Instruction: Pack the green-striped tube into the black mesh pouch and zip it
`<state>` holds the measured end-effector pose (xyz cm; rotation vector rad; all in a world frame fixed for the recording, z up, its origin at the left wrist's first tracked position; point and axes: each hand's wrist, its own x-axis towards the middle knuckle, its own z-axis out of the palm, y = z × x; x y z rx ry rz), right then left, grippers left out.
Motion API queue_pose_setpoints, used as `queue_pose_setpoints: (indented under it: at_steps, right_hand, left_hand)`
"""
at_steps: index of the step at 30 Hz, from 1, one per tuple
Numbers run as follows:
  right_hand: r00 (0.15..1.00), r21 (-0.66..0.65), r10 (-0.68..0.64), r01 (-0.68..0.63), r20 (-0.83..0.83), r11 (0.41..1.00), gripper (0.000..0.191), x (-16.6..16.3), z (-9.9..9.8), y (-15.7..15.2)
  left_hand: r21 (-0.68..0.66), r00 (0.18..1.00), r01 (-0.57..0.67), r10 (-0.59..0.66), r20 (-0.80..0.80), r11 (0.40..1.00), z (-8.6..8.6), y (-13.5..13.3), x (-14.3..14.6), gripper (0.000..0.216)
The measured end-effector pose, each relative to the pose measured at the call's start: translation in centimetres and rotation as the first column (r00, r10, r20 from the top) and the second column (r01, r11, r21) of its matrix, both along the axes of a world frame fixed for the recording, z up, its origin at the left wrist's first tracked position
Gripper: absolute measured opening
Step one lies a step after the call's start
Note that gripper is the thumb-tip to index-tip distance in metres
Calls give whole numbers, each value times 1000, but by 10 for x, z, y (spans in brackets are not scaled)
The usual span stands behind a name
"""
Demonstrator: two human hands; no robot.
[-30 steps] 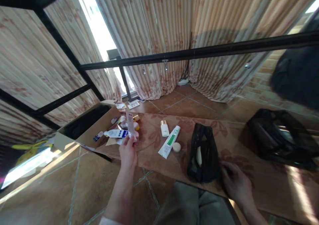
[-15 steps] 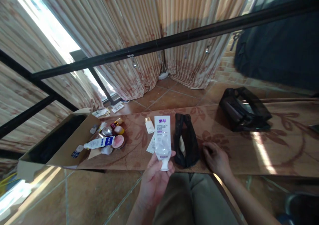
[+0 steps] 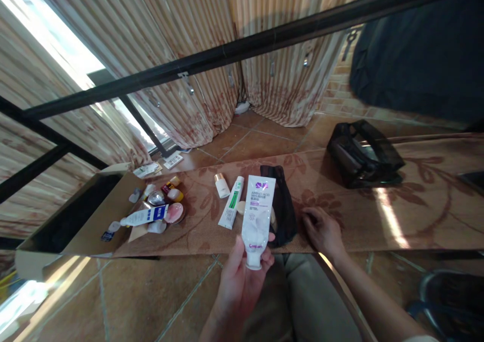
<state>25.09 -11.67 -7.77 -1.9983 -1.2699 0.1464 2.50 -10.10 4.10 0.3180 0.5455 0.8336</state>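
Note:
My left hand [image 3: 242,276] is closed round the cap end of a white squeeze tube [image 3: 257,216] with purple print, held upright in front of me. Just behind the tube stands a small black mesh pouch [image 3: 283,206] on the patterned table [image 3: 416,206]. My right hand [image 3: 321,231] rests on the table beside the pouch's right side, fingers curled, with nothing visible in them. Left of the pouch lie a white tube with green print [image 3: 231,210] and a small gold-capped bottle [image 3: 221,185].
An open cardboard box [image 3: 68,221] sits at the table's left end, with several bottles, jars and a blue-and-white tube [image 3: 145,216] beside it. A second black mesh bag [image 3: 361,155] stands at the far right. Black metal bars [image 3: 242,52] cross overhead before curtains.
My left hand brought the white tube from the pile at the left to in front of me, then drew it closer. The view swung right. The right hand stayed by the pouch.

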Motion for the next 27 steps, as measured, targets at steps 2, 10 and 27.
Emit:
queue_pose_setpoints:
  at_steps: [2, 10, 27]
  right_hand:
    - [1000, 2, -5, 5, 12, 1000, 26, 0, 0, 0]
    - [1000, 5, -1, 2, -25, 1000, 26, 1, -3, 0]
    - [1000, -11, 11, -11, -15, 1000, 24, 0, 1, -1]
  left_hand:
    - [1, 1000, -8, 8, 3, 1000, 0, 1, 0, 34]
    - [-21, 1000, -24, 25, 7, 999, -4, 2, -3, 31]
    - [-6, 998, -65, 65, 4, 998, 0, 3, -2, 25]
